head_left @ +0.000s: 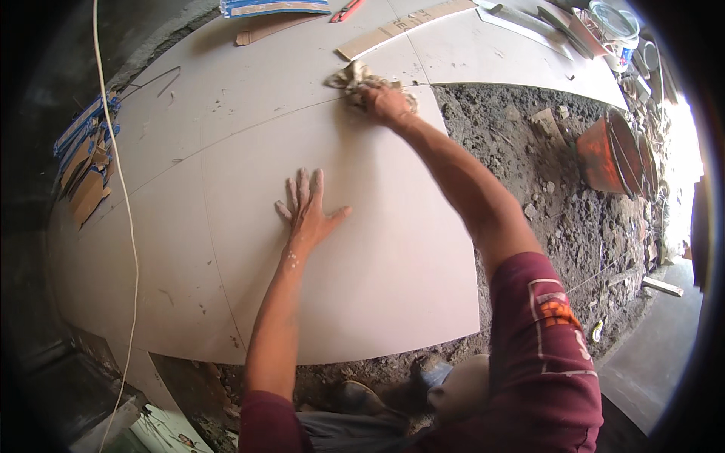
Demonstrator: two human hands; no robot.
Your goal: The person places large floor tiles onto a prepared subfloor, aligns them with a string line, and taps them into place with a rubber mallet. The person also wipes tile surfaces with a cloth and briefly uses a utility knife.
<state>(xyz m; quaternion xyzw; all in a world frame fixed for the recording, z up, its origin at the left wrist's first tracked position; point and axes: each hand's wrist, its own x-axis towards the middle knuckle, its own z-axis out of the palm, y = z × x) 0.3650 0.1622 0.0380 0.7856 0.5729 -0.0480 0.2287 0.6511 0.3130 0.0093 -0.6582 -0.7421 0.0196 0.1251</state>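
A large pale floor tile (393, 249) lies in front of me, its far and left edges meeting neighbouring tiles at thin seams. Flat on its surface rests my left hand (308, 210), fingers spread and dusted with white. My right hand (387, 104) reaches to the tile's far edge and presses a crumpled, dirty cloth (353, 77) down near the seam. Part of the cloth is hidden beneath the fingers.
Rough dark mortar bed (521, 166) borders the tile on the right, with an orange bucket (604, 155) tipped on it. Cardboard scraps (89, 170) lie left, near a hanging white cable (124, 204). A cardboard strip (404, 30) and a red tool (347, 10) lie beyond.
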